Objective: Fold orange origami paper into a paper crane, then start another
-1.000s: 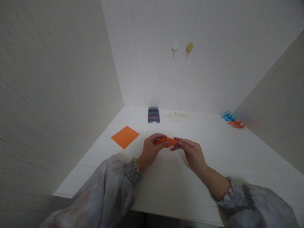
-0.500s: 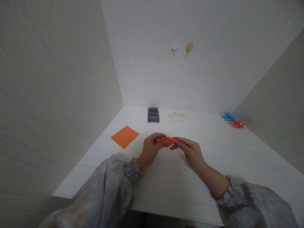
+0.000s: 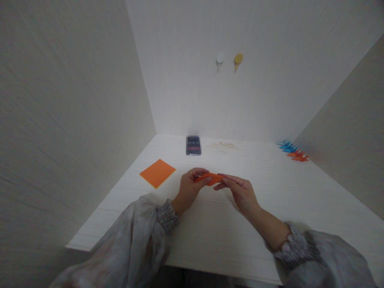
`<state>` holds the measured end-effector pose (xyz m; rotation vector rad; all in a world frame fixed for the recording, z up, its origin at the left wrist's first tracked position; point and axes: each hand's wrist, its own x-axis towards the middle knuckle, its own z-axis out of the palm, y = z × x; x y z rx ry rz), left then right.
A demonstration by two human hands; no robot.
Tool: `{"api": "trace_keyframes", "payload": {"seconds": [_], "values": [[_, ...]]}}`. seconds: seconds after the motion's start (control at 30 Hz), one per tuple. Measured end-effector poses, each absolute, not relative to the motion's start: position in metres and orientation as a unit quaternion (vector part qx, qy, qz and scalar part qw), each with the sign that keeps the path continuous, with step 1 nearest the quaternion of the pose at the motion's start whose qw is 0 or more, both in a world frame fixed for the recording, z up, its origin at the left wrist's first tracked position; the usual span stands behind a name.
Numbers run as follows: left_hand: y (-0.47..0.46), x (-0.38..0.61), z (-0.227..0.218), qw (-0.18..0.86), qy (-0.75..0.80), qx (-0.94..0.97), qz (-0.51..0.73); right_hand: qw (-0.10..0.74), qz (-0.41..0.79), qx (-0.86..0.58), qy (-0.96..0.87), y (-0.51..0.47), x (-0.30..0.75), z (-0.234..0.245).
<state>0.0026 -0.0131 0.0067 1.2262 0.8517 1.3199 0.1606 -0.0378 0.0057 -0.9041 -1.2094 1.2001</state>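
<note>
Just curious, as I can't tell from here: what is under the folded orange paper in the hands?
Only the white table shows below the folded orange paper. The left hand and right hand pinch its ends, covering them; its underside is hidden.

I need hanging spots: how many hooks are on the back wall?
2: a white hook and, just right of it, a yellow hook, both on the back wall; none seems hidden.

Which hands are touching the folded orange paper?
Touching, both: the head view shows left hand and right hand pinching opposite ends of the folded orange paper.
</note>
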Motion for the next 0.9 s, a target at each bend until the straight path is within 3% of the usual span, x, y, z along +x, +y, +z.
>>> {"api": "trace_keyframes", "payload": {"seconds": [0.37,0.9], "values": [[-0.011,0.002,0.004,0.555,0.354,0.51,0.554,0.571,0.535,-0.364,-0.504,-0.036,0.162,0.007],[-0.011,0.002,0.006,0.505,0.379,0.527,0.569,0.582,0.45,-0.448,-0.508,-0.036,0.155,0.012]]}}
